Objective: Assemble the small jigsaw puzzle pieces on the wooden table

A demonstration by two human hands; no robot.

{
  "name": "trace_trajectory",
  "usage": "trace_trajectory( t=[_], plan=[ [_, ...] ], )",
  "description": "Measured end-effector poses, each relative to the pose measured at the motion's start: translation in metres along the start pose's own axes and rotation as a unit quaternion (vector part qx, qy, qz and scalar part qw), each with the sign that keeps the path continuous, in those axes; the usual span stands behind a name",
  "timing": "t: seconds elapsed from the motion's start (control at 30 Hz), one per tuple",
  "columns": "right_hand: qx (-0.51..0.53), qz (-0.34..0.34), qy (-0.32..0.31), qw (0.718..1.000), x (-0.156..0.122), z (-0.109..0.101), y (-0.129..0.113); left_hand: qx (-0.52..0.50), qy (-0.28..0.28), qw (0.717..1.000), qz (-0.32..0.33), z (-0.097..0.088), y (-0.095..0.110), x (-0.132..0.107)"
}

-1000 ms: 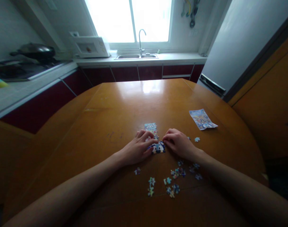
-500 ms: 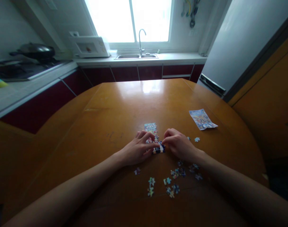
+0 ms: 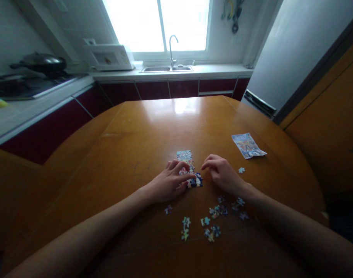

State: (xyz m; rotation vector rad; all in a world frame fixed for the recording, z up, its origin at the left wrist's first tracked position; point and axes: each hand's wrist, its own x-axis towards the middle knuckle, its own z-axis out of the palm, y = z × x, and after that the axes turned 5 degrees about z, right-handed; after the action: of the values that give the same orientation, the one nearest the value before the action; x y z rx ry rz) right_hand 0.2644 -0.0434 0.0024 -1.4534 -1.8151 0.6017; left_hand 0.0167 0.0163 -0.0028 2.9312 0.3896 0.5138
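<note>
A partly joined jigsaw strip (image 3: 186,162) lies in the middle of the round wooden table (image 3: 153,131). My left hand (image 3: 169,181) rests on its near end with fingers spread; the fingertips press on the blue and white pieces (image 3: 196,181). My right hand (image 3: 222,174) hovers just right of the strip, apart from it, with its fingers curled and thumb close to the forefinger. Whether anything is between them is not visible. Several loose jigsaw pieces (image 3: 213,216) lie scattered near my forearms, and one single piece (image 3: 241,170) lies to the right.
A printed picture sheet (image 3: 248,145) lies on the table at the right. Beyond the table are a kitchen counter with a sink and tap (image 3: 172,58), a microwave (image 3: 109,57) and a wok (image 3: 43,61) on the stove. A fridge (image 3: 280,58) stands at the right.
My right hand has drawn back to the right, off the strip's near end. My left hand's fingers have shifted slightly over the blue and white pieces.
</note>
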Motion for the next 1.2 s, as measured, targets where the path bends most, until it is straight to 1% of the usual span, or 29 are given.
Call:
trace_trajectory(
  t=[0.07,0.23,0.33,0.4,0.5,0.57,0.63,0.87,1.0,1.2],
  plan=[
    [-0.012,0.007,0.027,1.000,0.000,-0.002,0.001,0.004,-0.006,1.000,-0.001,-0.001,0.000,0.000],
    [-0.065,-0.017,-0.019,0.998,-0.004,0.000,-0.005,0.018,-0.016,1.000,-0.006,-0.003,0.001,0.001],
    [-0.074,-0.005,-0.013,0.997,-0.006,-0.001,-0.010,0.013,-0.020,1.000,-0.003,-0.004,0.002,0.002],
    [-0.071,0.011,-0.001,0.997,-0.007,-0.003,-0.012,-0.005,-0.011,1.000,-0.006,-0.004,0.002,0.003],
    [-0.070,0.030,0.006,0.997,-0.008,-0.007,-0.010,-0.028,0.022,0.999,-0.021,-0.005,0.001,0.004],
    [-0.071,0.039,0.000,0.997,-0.008,-0.007,-0.008,-0.033,0.040,0.998,-0.022,-0.006,0.000,0.004],
    [-0.073,0.044,-0.014,0.996,-0.009,-0.006,-0.008,-0.032,0.046,0.998,-0.016,-0.006,-0.001,0.003],
    [-0.069,0.061,-0.050,0.994,-0.008,-0.001,-0.012,-0.033,0.037,0.999,0.003,-0.006,-0.002,0.002],
    [-0.062,0.060,-0.050,0.995,-0.007,0.003,-0.010,-0.046,0.025,0.999,0.007,-0.007,-0.002,0.001],
    [-0.064,0.055,-0.052,0.995,-0.007,0.009,-0.010,-0.036,0.001,0.999,0.004,-0.007,-0.002,0.000]
  ],
)
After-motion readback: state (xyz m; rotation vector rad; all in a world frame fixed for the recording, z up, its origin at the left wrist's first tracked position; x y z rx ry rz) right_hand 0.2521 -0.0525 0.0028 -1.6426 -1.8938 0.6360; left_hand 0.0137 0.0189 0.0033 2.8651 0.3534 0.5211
